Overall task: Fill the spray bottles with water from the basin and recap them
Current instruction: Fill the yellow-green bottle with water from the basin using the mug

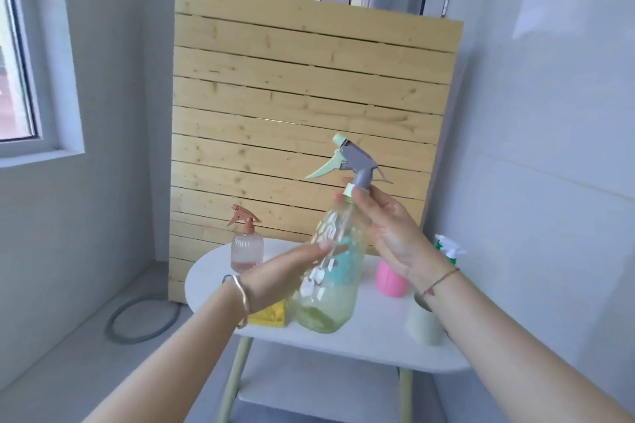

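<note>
I hold the clear, yellow-green tinted plastic spray bottle point(326, 299) in the middle of the frame, tilted so that its top leans to the right, with its base over the front part of the white oval table point(343, 343) — I cannot tell whether the base touches the tabletop. My right hand point(388, 233) pinches the mint-green collar point(349, 189) at the bottle's neck between thumb and fingertip, just under the grey spray head with its mint-green trigger point(357, 158), which is seated on the neck. My left hand point(285, 275) grips the bottle's body from the left, thumb laid across the front; the fingers behind show only as a blur through the plastic. At the back left of the table stands a small ribbed pale-pink spray bottle with a terracotta trigger point(247, 249), upright and well apart from my hands. To the right, partly hidden behind my right hand, is a bright pink bottle point(390, 282), and a pale cup point(424, 323) sits near the right edge under my forearm. A yellow cloth point(269, 316) lies just beside the held bottle's base. Behind the table leans a light wooden slatted panel point(309, 96), and a grey hose point(137, 323) coils on the floor at lower left.
</note>
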A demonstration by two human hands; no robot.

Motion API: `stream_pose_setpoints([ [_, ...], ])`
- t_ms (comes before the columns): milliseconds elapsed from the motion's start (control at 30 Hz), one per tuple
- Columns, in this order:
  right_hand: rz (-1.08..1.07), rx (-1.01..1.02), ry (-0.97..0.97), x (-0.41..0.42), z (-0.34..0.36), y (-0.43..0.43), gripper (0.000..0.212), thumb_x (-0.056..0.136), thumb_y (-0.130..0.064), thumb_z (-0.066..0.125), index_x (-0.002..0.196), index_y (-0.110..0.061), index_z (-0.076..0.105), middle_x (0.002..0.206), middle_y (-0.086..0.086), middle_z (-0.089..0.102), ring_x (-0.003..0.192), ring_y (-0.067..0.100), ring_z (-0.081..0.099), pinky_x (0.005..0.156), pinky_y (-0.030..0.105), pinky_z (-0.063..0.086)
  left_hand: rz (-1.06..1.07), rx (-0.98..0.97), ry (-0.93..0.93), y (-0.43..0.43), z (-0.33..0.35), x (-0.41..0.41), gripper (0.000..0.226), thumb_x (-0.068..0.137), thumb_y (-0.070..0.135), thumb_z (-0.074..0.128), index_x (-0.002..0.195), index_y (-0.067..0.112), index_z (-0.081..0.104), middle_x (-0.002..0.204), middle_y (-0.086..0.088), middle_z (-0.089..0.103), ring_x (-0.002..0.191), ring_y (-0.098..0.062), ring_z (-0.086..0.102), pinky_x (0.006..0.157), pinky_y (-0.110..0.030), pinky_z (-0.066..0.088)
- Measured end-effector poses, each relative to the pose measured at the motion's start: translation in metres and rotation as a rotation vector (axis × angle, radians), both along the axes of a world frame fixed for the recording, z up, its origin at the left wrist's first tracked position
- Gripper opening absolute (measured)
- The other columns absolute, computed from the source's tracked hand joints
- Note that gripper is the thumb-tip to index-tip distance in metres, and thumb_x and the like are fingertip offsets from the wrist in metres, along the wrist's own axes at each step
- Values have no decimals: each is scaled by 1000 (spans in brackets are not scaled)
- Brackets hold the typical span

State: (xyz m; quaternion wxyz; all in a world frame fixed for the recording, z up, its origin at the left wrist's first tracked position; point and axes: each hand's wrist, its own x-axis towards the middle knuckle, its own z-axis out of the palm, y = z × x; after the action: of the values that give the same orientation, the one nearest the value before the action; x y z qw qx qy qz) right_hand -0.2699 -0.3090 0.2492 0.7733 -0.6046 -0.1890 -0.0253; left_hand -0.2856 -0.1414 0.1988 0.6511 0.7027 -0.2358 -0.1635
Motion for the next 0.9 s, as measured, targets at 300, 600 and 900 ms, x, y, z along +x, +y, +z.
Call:
stream_pose_setpoints([
  [300, -72, 130, -44, -43, 10, -1, 27, 74, -34, 68, 95, -17, 70, 96, 4, 69, 87, 17, 64, 83, 37, 51, 82, -187, 25, -12, 17, -34, 49, 84, 61, 53, 118, 27, 60, 122, 6, 66, 113, -14, 62, 102, -32, 44],
  [600, -82, 109, -64, -48, 9, 4, 34, 75, -44, 70, 101, -22, 72, 107, 2, 68, 102, 21, 59, 87, 44, 48, 277, -131, -246, -28, 23, -35, 66, 63, 64, 72, 107, 18, 57, 108, -2, 68, 104, -19, 67, 96, -42, 51],
  [900, -214, 106, -116, -49, 7, 14, 28, 75, -47, 69, 94, -28, 75, 114, 0, 70, 110, 19, 60, 103, 52, 44, 420, -181, -368, -38, 17, -41, 56, 69, 56, 76, 107, 21, 54, 94, 6, 67, 86, -5, 65, 74, -18, 51],
])
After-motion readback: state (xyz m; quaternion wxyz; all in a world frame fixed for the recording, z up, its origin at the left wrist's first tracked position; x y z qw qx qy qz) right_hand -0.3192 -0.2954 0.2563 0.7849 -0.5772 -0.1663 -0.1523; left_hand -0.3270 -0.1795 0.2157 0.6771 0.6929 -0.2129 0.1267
